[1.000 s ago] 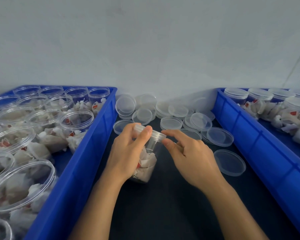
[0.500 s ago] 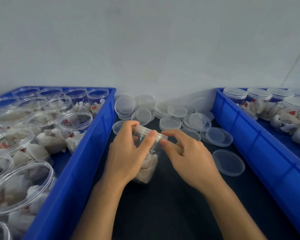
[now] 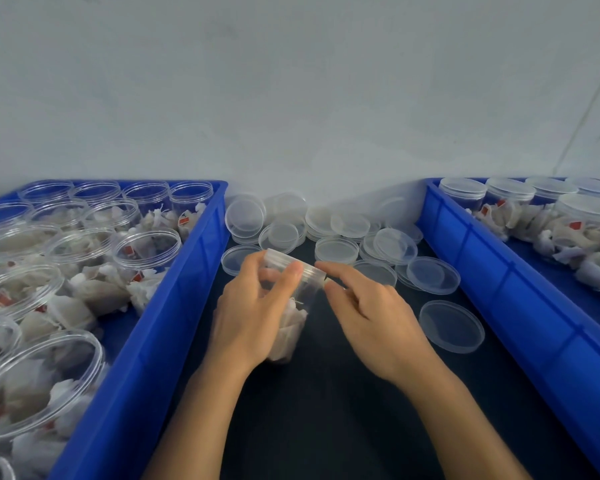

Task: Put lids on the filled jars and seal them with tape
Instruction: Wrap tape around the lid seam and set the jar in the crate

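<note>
The jar [image 3: 293,306] in the left hand [image 3: 253,313] is clear, glossy plastic, its filling white and papery. Loose lids [image 3: 347,225] beyond the jar are smooth translucent plastic. Flanking blue crates [image 3: 174,306] are shiny moulded plastic. The tabletop [image 3: 326,410] under it looks dark and matt.

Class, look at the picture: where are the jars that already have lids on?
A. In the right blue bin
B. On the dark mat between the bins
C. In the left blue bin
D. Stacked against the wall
A: the jars in the right bin carry lids, while the jars in the left bin stand open, and loose lids lie on the mat between.
</note>
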